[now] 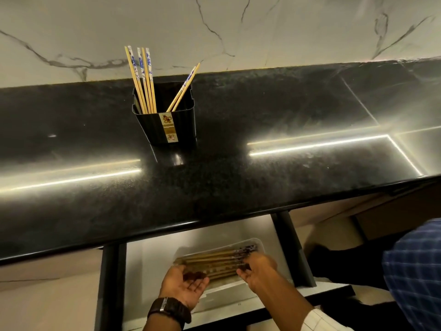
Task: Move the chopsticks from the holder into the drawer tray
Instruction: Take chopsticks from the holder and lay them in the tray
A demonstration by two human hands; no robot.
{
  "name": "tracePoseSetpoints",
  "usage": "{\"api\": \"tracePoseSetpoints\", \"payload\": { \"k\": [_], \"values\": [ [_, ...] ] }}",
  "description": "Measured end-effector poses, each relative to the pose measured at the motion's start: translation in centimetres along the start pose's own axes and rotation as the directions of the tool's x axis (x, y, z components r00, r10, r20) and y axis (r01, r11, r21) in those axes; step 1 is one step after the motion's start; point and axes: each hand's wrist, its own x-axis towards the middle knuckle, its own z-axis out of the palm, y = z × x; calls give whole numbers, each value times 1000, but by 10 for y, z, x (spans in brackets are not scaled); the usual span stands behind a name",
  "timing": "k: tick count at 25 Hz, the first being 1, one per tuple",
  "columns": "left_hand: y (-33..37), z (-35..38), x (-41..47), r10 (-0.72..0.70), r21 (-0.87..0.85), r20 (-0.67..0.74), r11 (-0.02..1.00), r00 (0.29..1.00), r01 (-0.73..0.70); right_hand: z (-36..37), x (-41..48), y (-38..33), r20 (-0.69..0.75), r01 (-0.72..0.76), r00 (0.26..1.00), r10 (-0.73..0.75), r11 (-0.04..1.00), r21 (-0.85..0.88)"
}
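Observation:
A black ribbed holder [167,126] with a gold label stands on the black countertop. Several bamboo chopsticks [143,80] with blue-and-white tops stick out of it, and two more lean right. Below the counter edge the drawer [148,263] is pulled out. In it lies a clear plastic tray [259,243] holding several chopsticks [214,261] laid side by side. My left hand [185,286] rests palm up at their left ends, fingers curled. My right hand [256,268] touches their right ends. Whether either hand grips a chopstick cannot be told.
The glossy black countertop [214,175] reflects strip lights, with a white marble wall [238,32] behind it. A dark watch sits on my left wrist. A blue checked sleeve [415,271] shows at the right edge. Dark drawer rails flank the drawer.

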Motion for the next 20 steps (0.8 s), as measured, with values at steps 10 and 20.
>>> {"api": "tracePoseSetpoints", "payload": {
  "k": [10,20],
  "values": [
    [38,-24,5,42,-14,42,999,998,-41,0,6,-12,-42,129,990,-132,989,-66],
    [18,-22,-5,219,419,61,880,974,-224,1,8,29,454,428,654,-606,-198,-882]
  ]
}}
